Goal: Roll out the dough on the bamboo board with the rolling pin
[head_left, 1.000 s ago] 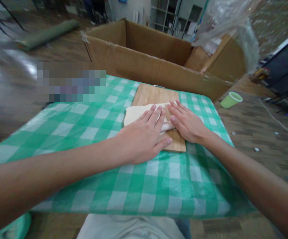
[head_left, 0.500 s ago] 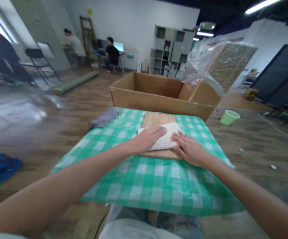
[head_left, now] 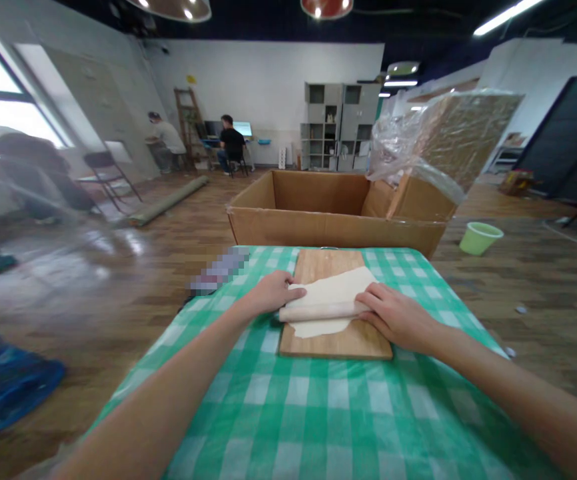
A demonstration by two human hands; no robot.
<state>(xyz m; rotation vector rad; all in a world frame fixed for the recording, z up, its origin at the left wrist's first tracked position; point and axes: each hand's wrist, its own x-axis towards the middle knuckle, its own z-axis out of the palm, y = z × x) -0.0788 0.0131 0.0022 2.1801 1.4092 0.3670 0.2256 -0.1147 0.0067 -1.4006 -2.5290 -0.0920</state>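
Cream dough (head_left: 333, 290) on wd brd (head_left: 341, 346), btwn L hand (head_left: 272, 292) & R hand (head_left: 399, 316).

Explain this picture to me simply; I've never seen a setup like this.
There is no machine here: these are a person's own bare hands, seen by a camera worn on that person's head, looking forward and down.

A green-and-white checked cloth covers the table. On it lies a wooden board, with a thin, pale sheet like dough. Across the sheet lies a pale rod, probably a rolling pin.

The right hand has its fingers and thumb at the rod's right end. The left hand has its thumb at the sheet's left edge; how firmly it grips is unclear.

Beyond the table stands a cardboard box.
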